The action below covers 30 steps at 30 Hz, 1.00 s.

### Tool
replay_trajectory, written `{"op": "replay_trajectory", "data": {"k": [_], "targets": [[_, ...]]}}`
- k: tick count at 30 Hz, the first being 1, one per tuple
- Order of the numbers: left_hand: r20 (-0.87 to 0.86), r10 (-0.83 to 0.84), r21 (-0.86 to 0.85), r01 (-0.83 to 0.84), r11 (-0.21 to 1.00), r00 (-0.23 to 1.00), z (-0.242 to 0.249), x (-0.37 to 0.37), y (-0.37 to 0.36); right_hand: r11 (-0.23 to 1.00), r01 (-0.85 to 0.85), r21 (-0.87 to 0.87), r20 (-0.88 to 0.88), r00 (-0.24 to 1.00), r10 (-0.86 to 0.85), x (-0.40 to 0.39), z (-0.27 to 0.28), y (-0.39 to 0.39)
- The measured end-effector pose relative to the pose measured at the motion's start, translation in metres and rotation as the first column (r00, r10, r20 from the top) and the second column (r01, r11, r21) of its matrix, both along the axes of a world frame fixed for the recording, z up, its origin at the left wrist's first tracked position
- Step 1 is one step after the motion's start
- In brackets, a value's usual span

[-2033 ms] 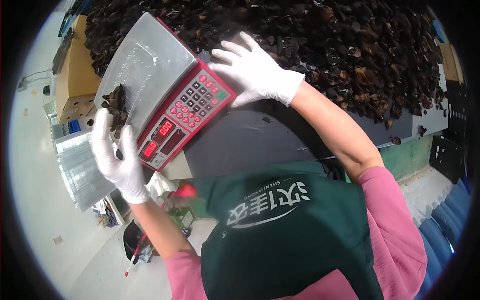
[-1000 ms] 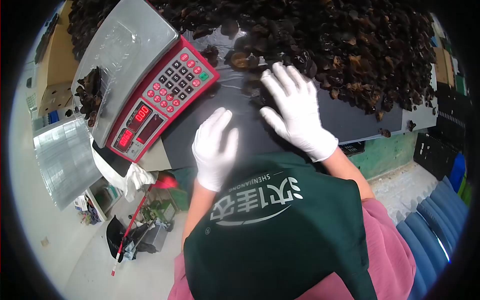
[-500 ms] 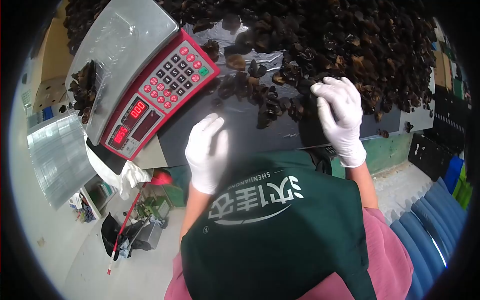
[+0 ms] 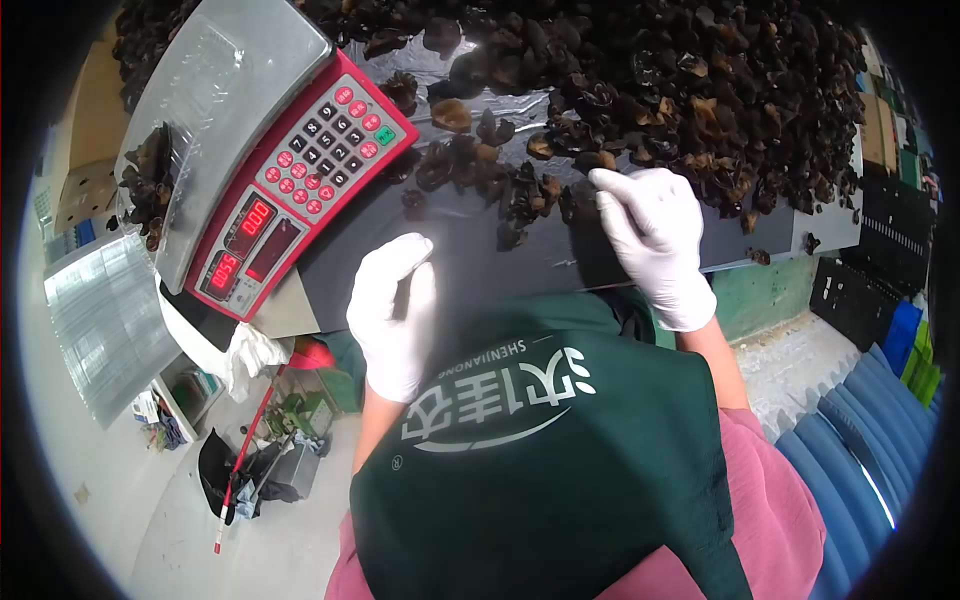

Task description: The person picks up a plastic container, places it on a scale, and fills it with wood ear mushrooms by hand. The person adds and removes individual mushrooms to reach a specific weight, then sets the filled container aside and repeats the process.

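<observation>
Dark brown, wrinkled pieces like dried fungus (image 4: 700,110) cover the back of the grey table (image 4: 350,270). My right hand (image 4: 655,240), in a white glove, is at the near edge of this pile, its fingertips beside some pieces; its fingers are curled, and whether they hold anything is hidden. My left hand (image 4: 393,310), also gloved, hovers near the table's front edge with thumb and fingers apart and nothing between them. Left of it stands a red scale (image 4: 290,190) with lit red digits. A clear plastic tray (image 4: 205,100) holding some dark pieces lies on the scale's metal pan.
A stack of clear plastic containers (image 4: 110,320) juts out at the left. White cloth (image 4: 250,355) hangs below the scale. On the floor are a red stick (image 4: 245,450) and a grey bin (image 4: 295,470). Black crates (image 4: 850,300) and blue rolled material (image 4: 850,450) stand at the right.
My right hand has shifted slightly left in view. My left hand has moved slightly left, its thumb and fingers now more clearly apart. The scale and table also appear shifted left as the view moved.
</observation>
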State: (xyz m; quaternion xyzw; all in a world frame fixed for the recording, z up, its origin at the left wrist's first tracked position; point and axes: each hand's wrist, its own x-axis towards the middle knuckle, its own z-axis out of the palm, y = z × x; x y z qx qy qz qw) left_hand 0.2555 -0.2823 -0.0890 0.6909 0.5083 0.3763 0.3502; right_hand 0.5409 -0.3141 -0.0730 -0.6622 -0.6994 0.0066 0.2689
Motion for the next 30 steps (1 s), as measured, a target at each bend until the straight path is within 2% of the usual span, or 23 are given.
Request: {"op": "replay_trajectory", "data": {"k": [1, 6, 9, 10, 13, 16, 19, 22, 26, 27, 28, 29, 30], "targets": [[0.004, -0.010, -0.001, 0.010, 1.000, 1.000, -0.002, 0.001, 0.000, 0.999, -0.041, 0.021, 0.076, 0.996, 0.039, -0.006, -0.001, 0.004], [0.018, -0.078, 0.052, 0.076, 0.996, 0.997, -0.004, 0.007, 0.000, 0.984, -0.146, -0.098, 0.093, 0.984, 0.155, -0.026, -0.011, 0.021], [-0.007, -0.107, 0.043, 0.107, 0.993, 0.994, 0.000, 0.004, -0.002, 0.978, -0.151, -0.146, -0.157, 0.979, 0.128, -0.022, 0.003, 0.016], [0.002, -0.117, 0.082, 0.116, 0.990, 0.993, -0.001, 0.006, 0.001, 0.984, -0.092, -0.153, -0.192, 0.979, 0.062, -0.022, 0.004, 0.013], [0.007, -0.134, 0.067, 0.133, 0.989, 0.991, -0.004, 0.006, 0.003, 0.929, -0.036, -0.368, -0.377, 0.919, -0.113, -0.014, 0.017, 0.004], [0.059, -0.153, 0.001, 0.153, 0.988, 0.986, -0.008, 0.007, 0.002, 0.847, -0.065, -0.528, -0.615, 0.717, -0.328, -0.011, 0.028, 0.000], [0.107, -0.161, -0.162, 0.177, 0.971, 0.981, -0.003, 0.007, 0.003, 0.805, -0.118, -0.581, -0.773, 0.389, -0.501, -0.011, 0.025, -0.006], [0.218, -0.133, -0.301, 0.196, 0.933, 0.967, 0.010, 0.013, 0.005, 0.836, -0.108, -0.538, -0.823, 0.280, -0.494, -0.010, 0.021, -0.011], [0.251, -0.086, -0.359, 0.176, 0.917, 0.964, 0.009, 0.012, 0.002, 0.798, -0.074, -0.599, -0.718, 0.492, -0.493, 0.006, 0.035, -0.036], [0.230, -0.097, -0.345, 0.174, 0.922, 0.968, 0.008, 0.011, 0.001, 0.813, -0.048, -0.581, -0.634, 0.653, -0.415, 0.017, 0.040, -0.045], [0.208, -0.107, -0.332, 0.173, 0.927, 0.972, 0.008, 0.009, 0.000, 0.791, -0.040, -0.611, -0.578, 0.705, -0.411, 0.031, 0.044, -0.056], [0.240, -0.066, -0.387, 0.158, 0.908, 0.969, 0.008, 0.010, 0.000, 0.768, -0.027, -0.640, -0.518, 0.753, -0.406, 0.045, 0.047, -0.068], [0.268, -0.025, -0.444, 0.146, 0.884, 0.963, 0.009, 0.010, 0.000, 0.764, -0.026, -0.644, -0.348, 0.900, -0.263, 0.058, 0.054, -0.076]]}}
